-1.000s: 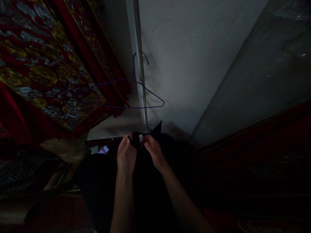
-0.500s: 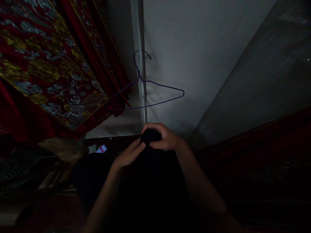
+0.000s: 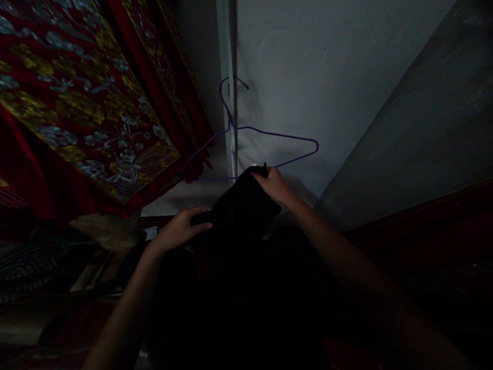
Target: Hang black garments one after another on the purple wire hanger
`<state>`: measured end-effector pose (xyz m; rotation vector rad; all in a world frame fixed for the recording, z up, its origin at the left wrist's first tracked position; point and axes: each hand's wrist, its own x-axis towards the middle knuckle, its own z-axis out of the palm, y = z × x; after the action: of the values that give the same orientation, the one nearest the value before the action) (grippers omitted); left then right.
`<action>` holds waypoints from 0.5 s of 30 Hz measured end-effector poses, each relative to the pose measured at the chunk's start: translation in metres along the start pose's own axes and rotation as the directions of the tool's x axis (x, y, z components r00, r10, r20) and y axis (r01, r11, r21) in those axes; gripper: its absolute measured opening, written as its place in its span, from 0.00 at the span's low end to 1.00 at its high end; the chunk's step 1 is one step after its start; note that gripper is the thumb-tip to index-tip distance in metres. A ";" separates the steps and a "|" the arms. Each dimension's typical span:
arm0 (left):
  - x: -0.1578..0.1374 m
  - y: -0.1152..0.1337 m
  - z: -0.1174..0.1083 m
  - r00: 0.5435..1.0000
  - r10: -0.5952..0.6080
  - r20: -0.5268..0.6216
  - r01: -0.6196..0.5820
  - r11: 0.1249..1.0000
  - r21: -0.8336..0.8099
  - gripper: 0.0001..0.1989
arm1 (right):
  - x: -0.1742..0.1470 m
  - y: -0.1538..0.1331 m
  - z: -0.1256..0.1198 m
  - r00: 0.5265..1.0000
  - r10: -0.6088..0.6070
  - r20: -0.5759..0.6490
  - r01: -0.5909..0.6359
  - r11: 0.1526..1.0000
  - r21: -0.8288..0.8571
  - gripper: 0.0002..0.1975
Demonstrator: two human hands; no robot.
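Observation:
A dark cloth garment (image 3: 246,205) is spread between my two hands; the dim light hides its exact kind. My left hand (image 3: 183,226) grips its left side, thumb and fingers closed on the fabric. Higher up and to the right, my right hand (image 3: 275,185) pinches the garment's top edge. Just behind that edge hangs a thin purple wire hanger (image 3: 285,135), its lower bar partly covered by the cloth. The hanger's hook goes round a narrow pale vertical strip (image 3: 227,51) by the wall.
Red cloth with gold and silver embroidery (image 3: 77,103) hangs at the upper left. Behind the hanger is a pale wall (image 3: 300,67). A grey slanted sheet (image 3: 423,123) and a dark red band (image 3: 435,216) are on the right. Dim clutter, including striped cloth (image 3: 26,267), lies lower left.
My hands, close together on the bunched dark cloth before, have moved apart and opened it out. My right hand rose toward the hanger; my left moved left.

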<state>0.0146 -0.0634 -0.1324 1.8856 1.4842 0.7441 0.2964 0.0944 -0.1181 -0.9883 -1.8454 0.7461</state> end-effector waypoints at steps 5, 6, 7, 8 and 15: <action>-0.005 -0.023 -0.022 0.979 -0.128 0.159 0.084 0.962 0.259 0.19 | -0.022 -0.007 -0.044 1.000 0.022 0.010 -0.023 1.000 0.011 0.08; -0.004 -0.024 -0.028 0.982 -0.130 0.136 0.085 0.951 0.297 0.18 | -0.025 -0.009 -0.049 1.000 0.013 0.018 -0.014 1.000 0.018 0.08; -0.002 -0.022 -0.033 0.989 -0.111 0.098 0.074 0.942 0.327 0.18 | -0.027 -0.011 -0.052 1.000 -0.001 0.021 0.001 1.000 0.017 0.07; 0.001 -0.019 -0.039 0.996 -0.068 0.054 0.044 0.936 0.350 0.16 | -0.029 -0.014 -0.055 1.000 -0.017 0.016 0.017 1.000 0.008 0.07; 0.013 0.044 -0.058 0.939 0.300 -0.166 -0.245 0.926 0.289 0.13 | -0.032 -0.021 -0.056 1.000 0.016 -0.017 -0.015 1.000 0.010 0.13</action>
<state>0.0017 -0.0513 -0.0605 2.3129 1.5234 0.9345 0.3492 0.0614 -0.0907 -1.0006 -1.8190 0.7534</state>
